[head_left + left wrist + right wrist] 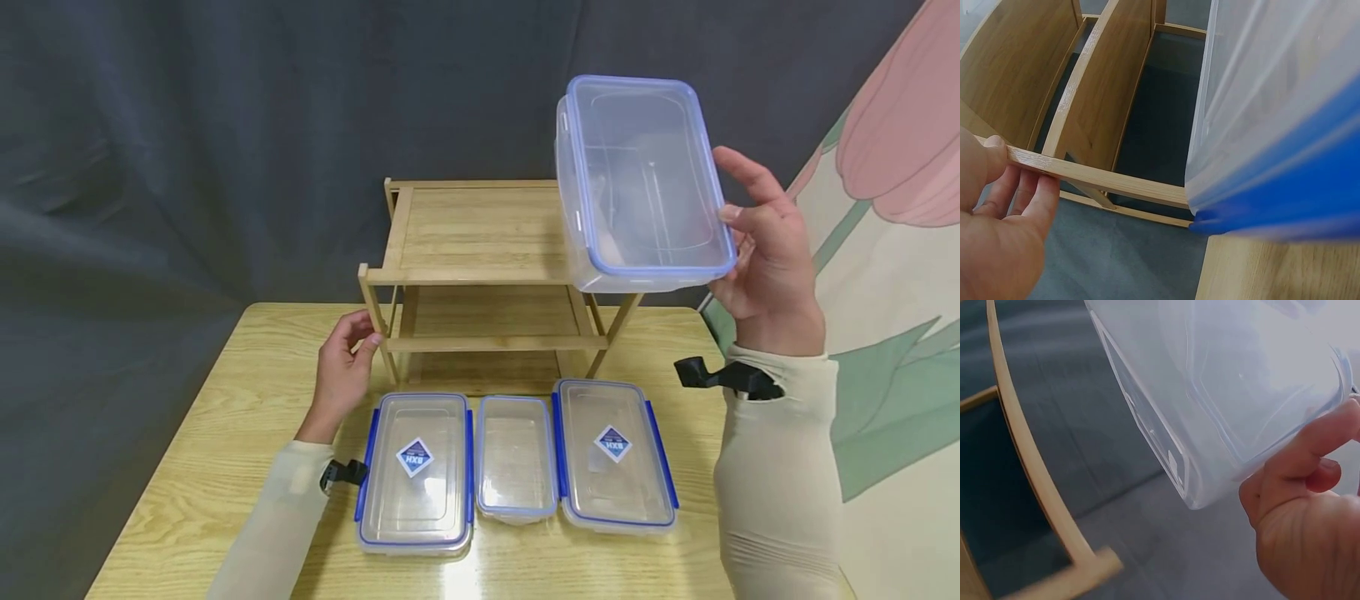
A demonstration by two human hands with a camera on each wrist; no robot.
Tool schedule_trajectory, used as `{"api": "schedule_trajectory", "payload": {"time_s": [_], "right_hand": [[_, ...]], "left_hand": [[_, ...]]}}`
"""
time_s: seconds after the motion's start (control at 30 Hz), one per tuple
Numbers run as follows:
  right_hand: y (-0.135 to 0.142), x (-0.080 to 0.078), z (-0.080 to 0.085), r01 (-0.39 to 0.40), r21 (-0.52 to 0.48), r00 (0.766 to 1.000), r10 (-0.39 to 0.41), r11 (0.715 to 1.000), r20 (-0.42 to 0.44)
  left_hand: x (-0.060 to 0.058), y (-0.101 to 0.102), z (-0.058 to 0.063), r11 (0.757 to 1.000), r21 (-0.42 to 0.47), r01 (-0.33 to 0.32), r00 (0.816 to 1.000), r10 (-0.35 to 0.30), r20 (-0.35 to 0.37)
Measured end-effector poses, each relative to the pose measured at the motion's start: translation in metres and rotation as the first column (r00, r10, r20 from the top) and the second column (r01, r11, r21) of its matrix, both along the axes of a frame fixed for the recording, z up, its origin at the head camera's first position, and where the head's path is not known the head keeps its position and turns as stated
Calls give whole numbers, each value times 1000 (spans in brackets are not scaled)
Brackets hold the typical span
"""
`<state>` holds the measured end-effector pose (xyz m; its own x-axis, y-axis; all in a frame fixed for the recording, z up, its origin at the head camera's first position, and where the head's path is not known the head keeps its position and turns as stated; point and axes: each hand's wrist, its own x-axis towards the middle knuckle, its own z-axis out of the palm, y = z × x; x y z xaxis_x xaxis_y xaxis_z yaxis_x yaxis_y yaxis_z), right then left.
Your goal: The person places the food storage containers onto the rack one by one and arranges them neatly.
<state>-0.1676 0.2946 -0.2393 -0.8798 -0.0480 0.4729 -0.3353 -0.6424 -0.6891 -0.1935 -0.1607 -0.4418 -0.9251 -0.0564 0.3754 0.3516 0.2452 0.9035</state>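
Observation:
My right hand [772, 258] grips the right edge of a clear plastic food container [652, 192] with a pale blue rim. The container is raised and tilted above the right end of a small wooden rack [480, 233], covering part of its top shelf. In the right wrist view, the fingers are at one edge of the container [1229, 412], with its clear side facing the camera. My left hand [345, 367] holds the rack's left front leg; the left wrist view has the thumb on one side of the wooden bar [1091, 175] and the fingers on the other.
Three lidded containers stand in a row before the rack: a left one [416, 517] with blue clips, a smaller middle one [516, 467] and a right one [615, 492]. All are on a wooden table [210, 450]. A dark curtain [187, 167] hangs behind.

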Motion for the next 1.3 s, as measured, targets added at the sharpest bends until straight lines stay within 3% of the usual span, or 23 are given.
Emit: {"api": "schedule_trajectory", "payload": {"time_s": [0.33,0.57,0.73,1.3], "right_hand": [[-37,-22,0,-30,143,1000,29,989,8],[-60,-37,1,-36,156,993,19,987,113],[-77,-49,-1,4,197,989,-33,980,142],[-125,-74,-8,20,224,971,-72,974,226]], "left_hand": [[-2,1,1,1000,-11,2,1000,-2,-6],[-1,1,4,999,-35,-1,1000,1,12],[-2,1,6,999,-32,1,1000,-1,18],[-4,1,6,999,-42,17,1000,-17,8]]}}
